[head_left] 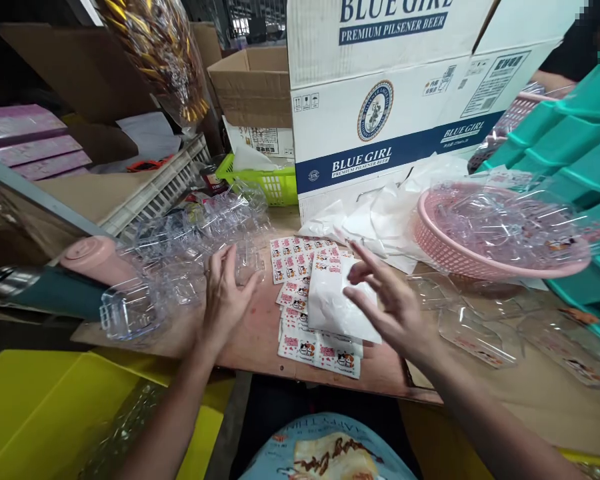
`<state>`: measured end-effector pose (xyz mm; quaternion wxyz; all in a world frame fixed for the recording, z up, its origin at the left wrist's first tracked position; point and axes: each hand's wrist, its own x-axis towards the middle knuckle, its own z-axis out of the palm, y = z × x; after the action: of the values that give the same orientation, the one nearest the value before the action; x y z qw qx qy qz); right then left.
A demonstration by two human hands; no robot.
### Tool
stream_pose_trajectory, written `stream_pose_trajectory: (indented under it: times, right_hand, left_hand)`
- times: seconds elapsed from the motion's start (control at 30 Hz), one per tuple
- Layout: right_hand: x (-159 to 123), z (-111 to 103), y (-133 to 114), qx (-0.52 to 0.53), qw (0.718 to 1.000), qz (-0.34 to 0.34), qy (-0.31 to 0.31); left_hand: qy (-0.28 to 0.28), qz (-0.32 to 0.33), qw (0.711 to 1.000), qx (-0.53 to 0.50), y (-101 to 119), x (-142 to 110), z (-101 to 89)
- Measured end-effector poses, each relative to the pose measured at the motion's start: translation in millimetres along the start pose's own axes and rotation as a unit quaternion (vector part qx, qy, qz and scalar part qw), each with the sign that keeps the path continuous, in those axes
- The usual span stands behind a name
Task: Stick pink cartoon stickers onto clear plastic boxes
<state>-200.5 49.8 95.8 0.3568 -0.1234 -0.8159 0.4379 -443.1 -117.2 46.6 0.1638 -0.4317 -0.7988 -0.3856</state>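
My left hand [227, 290] reaches over the table with thumb and fingers apart. Just beyond its fingertips lies a clear plastic box [250, 260], at the edge of a pile of similar clear boxes [200, 230]; whether the fingertips touch it I cannot tell. My right hand [387, 300], slightly blurred, has its fingers spread above a mostly white sticker sheet [330, 300] with a few stickers at its top. Beneath that sheet, overlapping sticker sheets [293, 260] with cartoon cats and pink lettering lie on the reddish wooden tabletop [260, 333].
A pink basket [425, 233] of clear plastic pieces stands right, beside stacked teal bins [570, 140]. Clear pieces with cat stickers [480, 343] lie in front. A white beer carton [380, 113] rises behind crumpled white paper [380, 213]. Left are a pink cup [97, 260] and dark bottle [45, 290].
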Motion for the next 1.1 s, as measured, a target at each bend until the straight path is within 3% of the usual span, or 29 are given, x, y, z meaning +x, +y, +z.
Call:
stream_pose_trajectory:
  times: [0.13, 0.27, 0.37, 0.5, 0.6, 0.67, 0.7, 0.77, 0.83, 0.9, 0.93, 0.97, 1.03, 1.1]
  right_hand:
    - [-8, 40, 3, 0.049, 0.993, -0.001, -0.103]
    - [-12, 58, 8, 0.048, 0.989, -0.011, -0.138]
    - [-3, 57, 17, 0.068, 0.993, 0.017, -0.096]
    - [22, 69, 34, 0.080, 0.993, 0.064, -0.056]
    - [36, 89, 47, 0.142, 0.980, 0.081, -0.111]
    - [40, 99, 54, 0.160, 0.973, 0.078, -0.147]
    - [40, 101, 56, 0.145, 0.975, 0.070, -0.152]
    - [41, 102, 55, 0.101, 0.985, 0.043, -0.136]
    - [43, 99, 49, 0.102, 0.986, 0.007, -0.132]
    - [47, 96, 40, 0.137, 0.980, -0.022, -0.143]
    - [49, 94, 36, 0.144, 0.980, -0.030, -0.134]
    - [50, 93, 33, 0.140, 0.984, -0.031, -0.109]
    - [51, 91, 30, 0.121, 0.992, -0.011, -0.023]
    - [46, 89, 33, 0.122, 0.992, 0.017, 0.040]
  left_hand:
    - [-0.055, -0.031, 0.995, 0.081, -34, 13, 12.1]
    - [-0.007, -0.053, 0.997, 0.052, -42, 12, 15.2]
    - [0.036, -0.015, 0.999, -0.028, -32, 6, 2.3]
    - [0.012, -0.026, 0.983, -0.179, -1, -4, -12.0]
    - [-0.022, -0.112, 0.933, -0.341, 14, -7, -14.6]
    - [-0.006, -0.165, 0.888, -0.428, 13, -6, -17.4]
    - [0.012, -0.178, 0.877, -0.447, 10, -5, -20.1]
    - [0.019, -0.175, 0.882, -0.436, 4, -2, -27.5]
    - [-0.052, -0.143, 0.904, -0.399, 5, 1, -33.9]
    - [-0.130, -0.110, 0.905, -0.390, 13, 2, -34.7]
    - [-0.128, -0.107, 0.902, -0.397, 19, 2, -32.3]
    - [-0.092, -0.117, 0.900, -0.411, 24, 1, -28.2]
    - [-0.003, -0.181, 0.868, -0.463, 34, -4, -16.4]
    - [-0.024, -0.271, 0.790, -0.549, 43, -12, -4.0]
